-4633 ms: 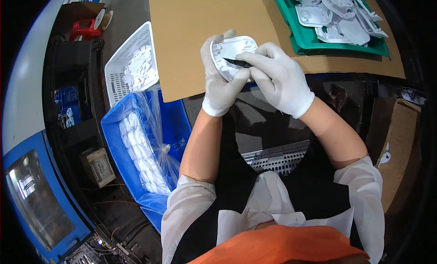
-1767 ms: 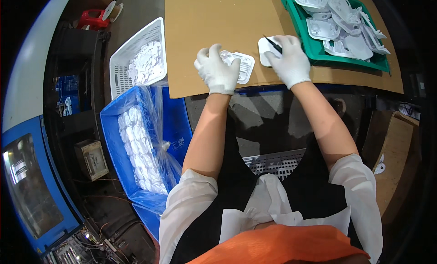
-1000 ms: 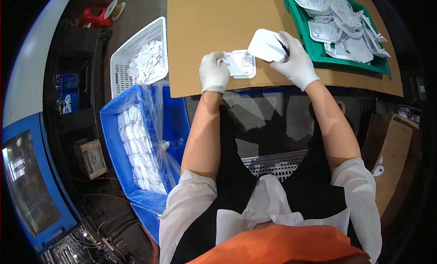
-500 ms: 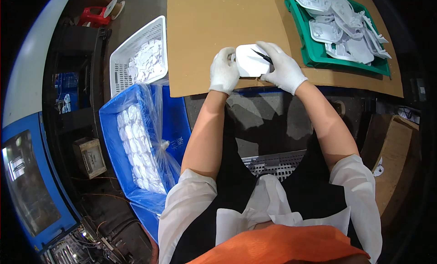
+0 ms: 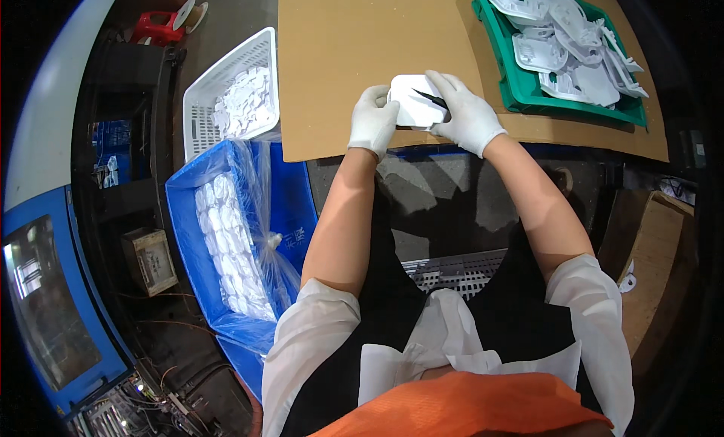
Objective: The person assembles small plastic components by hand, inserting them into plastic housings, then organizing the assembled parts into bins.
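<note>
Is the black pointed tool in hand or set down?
In hand: the black tool juts from between the fingers of the right hand, over the white piece.

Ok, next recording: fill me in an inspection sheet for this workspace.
Surface: brown cardboard sheet.
Job's things: white plastic part, smooth face up, between the hands; black pointed tool over it.
Clutter: green tray heaped with white mouldings; white basket of small white pieces; blue crate with bagged white items.
Hands: gloved left hand at the part's left edge; gloved right hand at its right, holding the tool.
Cables: thin orange cable at lower left.
Surroundings: red stool; blue-framed machine door.
</note>
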{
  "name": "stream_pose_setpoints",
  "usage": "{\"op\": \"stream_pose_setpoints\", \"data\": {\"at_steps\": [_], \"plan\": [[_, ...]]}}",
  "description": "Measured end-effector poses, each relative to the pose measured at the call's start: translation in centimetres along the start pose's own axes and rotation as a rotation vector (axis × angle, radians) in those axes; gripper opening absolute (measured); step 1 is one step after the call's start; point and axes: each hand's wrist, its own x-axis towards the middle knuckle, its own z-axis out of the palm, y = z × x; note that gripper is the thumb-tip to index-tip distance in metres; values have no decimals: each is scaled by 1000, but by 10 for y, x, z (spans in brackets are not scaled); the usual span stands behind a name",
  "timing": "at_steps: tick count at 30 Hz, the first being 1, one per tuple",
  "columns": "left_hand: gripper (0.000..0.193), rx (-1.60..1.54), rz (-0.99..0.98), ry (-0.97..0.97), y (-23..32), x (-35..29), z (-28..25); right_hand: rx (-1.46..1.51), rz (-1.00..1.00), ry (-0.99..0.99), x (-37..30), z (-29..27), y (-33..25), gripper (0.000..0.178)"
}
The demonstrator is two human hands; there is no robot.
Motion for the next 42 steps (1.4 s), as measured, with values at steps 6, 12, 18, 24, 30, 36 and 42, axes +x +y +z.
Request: {"op": "stream_pose_setpoints", "data": {"at_steps": [6,12,18,24,30,36,42], "plan": [[39,-59,-20,-21,-8,6,-4,14,26,16,0,6,-5,83],[39,-204,-90,7,1,0,-1,-23,-16,33,5,12,6,80],[37,-113,-51,5,-8,11,-3,-15,-15,26,5,6,3,79],[37,-140,-32,74,-15,18,-11,102,-105,305,1,-27,-17,58],[39,-118,-42,132,-19,19,-13,82,289,521,35,-86,33,44],[49,185,11,303,2,13,6,14,402,424,95,-107,123,65],[55,431,134,653,21,-3,-5,167,415,743,49,-104,46,46]]}}
